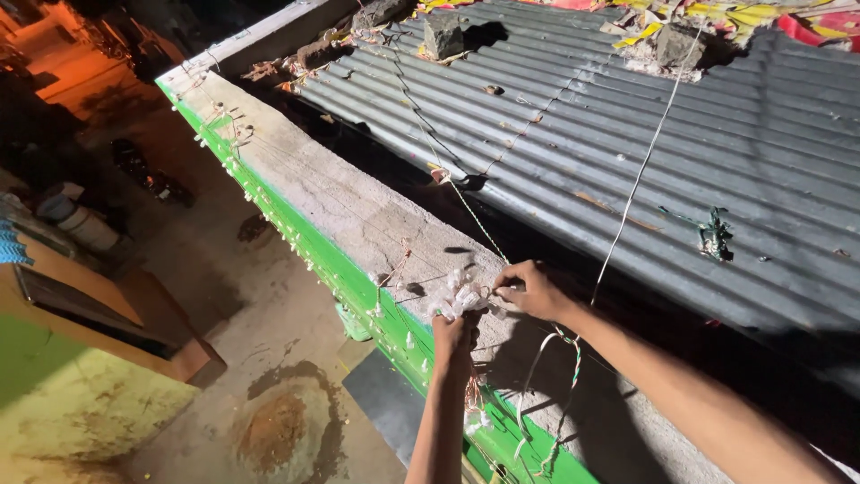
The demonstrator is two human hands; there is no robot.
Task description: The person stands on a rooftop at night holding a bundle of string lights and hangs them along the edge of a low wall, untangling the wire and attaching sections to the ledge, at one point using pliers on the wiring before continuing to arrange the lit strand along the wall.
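Left hand [455, 333] grips a bunch of small white string lights [457, 298] atop the grey concrete parapet [340, 211]; right hand [535, 289] fingers pinch its thin wire. I'd feed it slowly, untangled.

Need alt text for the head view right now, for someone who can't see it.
Two bare hands work a bunch of small white string lights on top of a concrete parapet wall with a green outer face: the left hand grips the bunch, and the right hand pinches a thin wire at it. A corrugated metal roof lies beyond, a dim yard far below.
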